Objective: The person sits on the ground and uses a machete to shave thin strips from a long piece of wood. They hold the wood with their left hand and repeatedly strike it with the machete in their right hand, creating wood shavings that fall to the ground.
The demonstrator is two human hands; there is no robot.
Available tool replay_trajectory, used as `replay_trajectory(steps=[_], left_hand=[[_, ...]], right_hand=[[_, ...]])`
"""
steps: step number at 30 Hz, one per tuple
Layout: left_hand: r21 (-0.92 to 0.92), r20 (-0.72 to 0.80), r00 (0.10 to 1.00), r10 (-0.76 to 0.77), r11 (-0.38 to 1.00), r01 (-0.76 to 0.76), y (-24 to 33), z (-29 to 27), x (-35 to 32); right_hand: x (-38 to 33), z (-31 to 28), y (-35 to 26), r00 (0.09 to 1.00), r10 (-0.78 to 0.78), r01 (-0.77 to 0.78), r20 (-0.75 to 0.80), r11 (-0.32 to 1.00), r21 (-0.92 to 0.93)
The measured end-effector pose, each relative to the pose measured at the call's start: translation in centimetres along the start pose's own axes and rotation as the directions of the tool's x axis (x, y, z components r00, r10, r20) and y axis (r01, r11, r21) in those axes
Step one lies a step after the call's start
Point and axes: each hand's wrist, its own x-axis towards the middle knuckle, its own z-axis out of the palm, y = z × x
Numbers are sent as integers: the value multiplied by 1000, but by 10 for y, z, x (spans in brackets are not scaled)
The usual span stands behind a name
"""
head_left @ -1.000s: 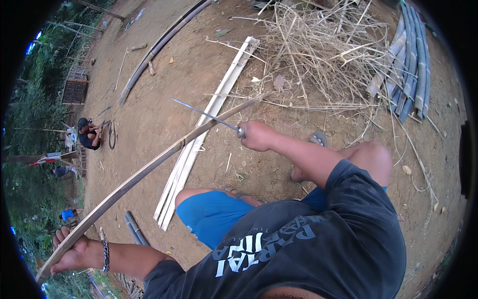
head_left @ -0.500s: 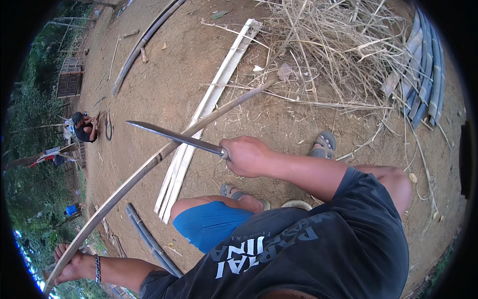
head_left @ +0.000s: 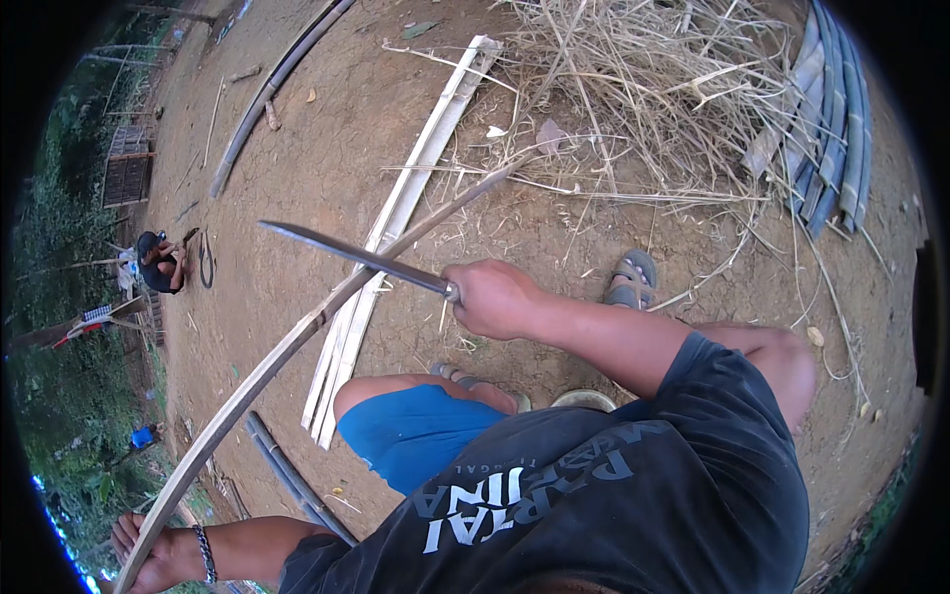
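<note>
Head view: right hand point(head_left: 495, 297) clenches knife point(head_left: 356, 255); left hand point(head_left: 148, 554), half cut off, grips bamboo strip point(head_left: 297, 342).

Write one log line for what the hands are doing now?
right hand: grips long knife | left hand: holds bamboo strip | blade over strip

Soft even daylight, faint shadows, sharp centre, fisheye-bent dark rim

Head-worn fisheye, steeply downward, close
</note>
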Motion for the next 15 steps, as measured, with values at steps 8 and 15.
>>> replay_trajectory(steps=[8,15], left_hand=[[60,-30,998,-56,997,58,1,20,-16],[69,-15,1000,9,998,-8,-6,-3,4]], right_hand=[[50,-1,233,914,394,-405,-94,895,-185],[39,-15,90,998,10,-5,58,996,-86]])
